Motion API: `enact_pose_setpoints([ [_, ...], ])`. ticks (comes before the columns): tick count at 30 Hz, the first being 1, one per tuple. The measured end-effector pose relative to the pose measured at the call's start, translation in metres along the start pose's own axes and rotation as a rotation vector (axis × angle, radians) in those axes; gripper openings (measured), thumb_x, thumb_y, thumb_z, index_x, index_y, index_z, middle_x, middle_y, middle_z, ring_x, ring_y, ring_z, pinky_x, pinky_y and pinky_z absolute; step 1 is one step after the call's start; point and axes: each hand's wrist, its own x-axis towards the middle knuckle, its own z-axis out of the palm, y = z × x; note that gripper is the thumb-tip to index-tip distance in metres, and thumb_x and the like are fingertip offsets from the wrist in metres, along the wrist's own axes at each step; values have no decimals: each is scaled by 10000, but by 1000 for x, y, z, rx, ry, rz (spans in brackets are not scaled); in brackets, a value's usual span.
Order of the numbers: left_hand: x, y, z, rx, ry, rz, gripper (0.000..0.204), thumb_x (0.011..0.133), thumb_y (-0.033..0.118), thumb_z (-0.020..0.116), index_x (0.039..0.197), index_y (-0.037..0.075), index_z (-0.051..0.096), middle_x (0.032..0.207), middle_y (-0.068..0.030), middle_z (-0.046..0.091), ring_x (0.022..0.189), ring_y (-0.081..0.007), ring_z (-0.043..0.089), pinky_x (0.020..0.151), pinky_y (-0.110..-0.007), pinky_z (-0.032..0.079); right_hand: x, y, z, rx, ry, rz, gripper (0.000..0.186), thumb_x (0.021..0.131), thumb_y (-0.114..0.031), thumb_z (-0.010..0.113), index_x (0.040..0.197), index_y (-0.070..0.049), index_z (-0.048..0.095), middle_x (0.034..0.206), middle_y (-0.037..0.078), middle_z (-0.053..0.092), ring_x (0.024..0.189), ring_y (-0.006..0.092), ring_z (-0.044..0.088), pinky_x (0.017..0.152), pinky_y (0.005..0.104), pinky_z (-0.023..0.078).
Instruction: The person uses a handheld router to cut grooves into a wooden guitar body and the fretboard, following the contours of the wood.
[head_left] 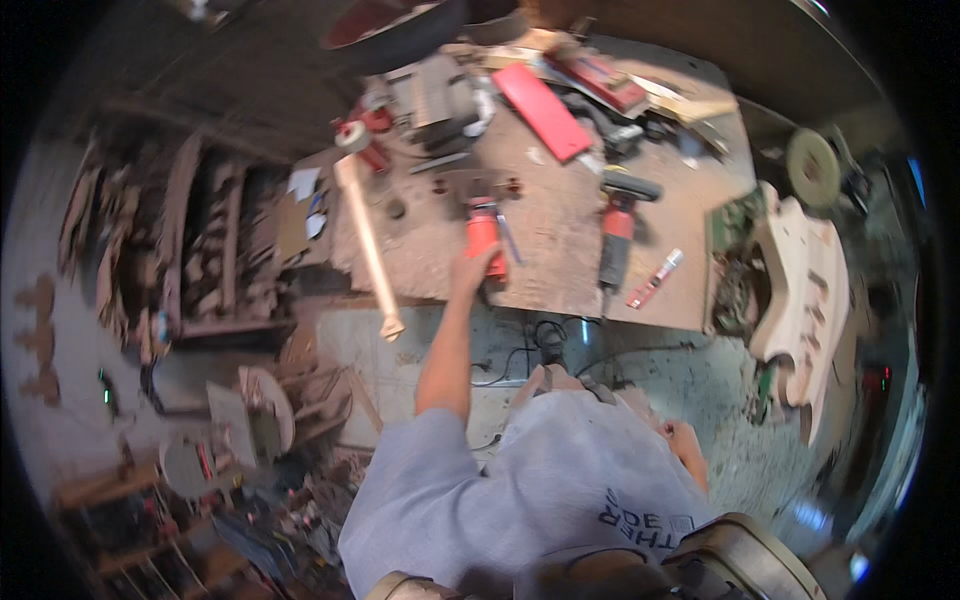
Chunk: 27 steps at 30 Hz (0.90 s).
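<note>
My left hand [470, 264] is closed round a red power tool [484, 235] with a metal base, lying on the wooden workbench [550, 260] beside a thin blue stick [508, 236]. To its right lie a red-and-grey power tool [616, 237] and a small red-and-silver item [654, 278]. To its left a long pale wooden piece [370, 246] reaches past the bench's front edge. My right hand [678, 438] hangs low at my side, its fingers too hidden to tell.
A red board [542, 110], tools and scraps crowd the back of the bench. A shaped pale wooden piece [800, 270] stands at the right near a round pad [812, 166]. Wood offcuts fill a rack [182, 240] at left. Cables [500, 355] lie on the floor.
</note>
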Motion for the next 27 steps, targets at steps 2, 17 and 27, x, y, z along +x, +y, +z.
enact_pose_setpoints([
  [2,-4,6,-5,362,90,-45,948,716,680,826,1317,-38,673,1162,-222,747,1067,-329,724,937,-446,547,-3,14,5,-90,33,100,411,859,-387,724,861,24,736,909,297,709,892,470,691,788,520,537],
  [17,8,-161,-167,505,418,-278,989,759,773,736,1257,-75,626,1172,-298,692,1059,-424,704,944,-510,574,-47,33,50,285,256,144,236,886,-268,716,987,-63,778,937,147,775,879,297,731,797,409,562],
  [27,-86,-121,-149,342,449,-275,576,856,450,713,1078,-80,751,1075,-299,727,899,-407,704,816,-526,537,-84,20,-19,257,127,129,270,901,-302,713,1023,-67,766,973,145,772,912,302,725,801,416,555],
])
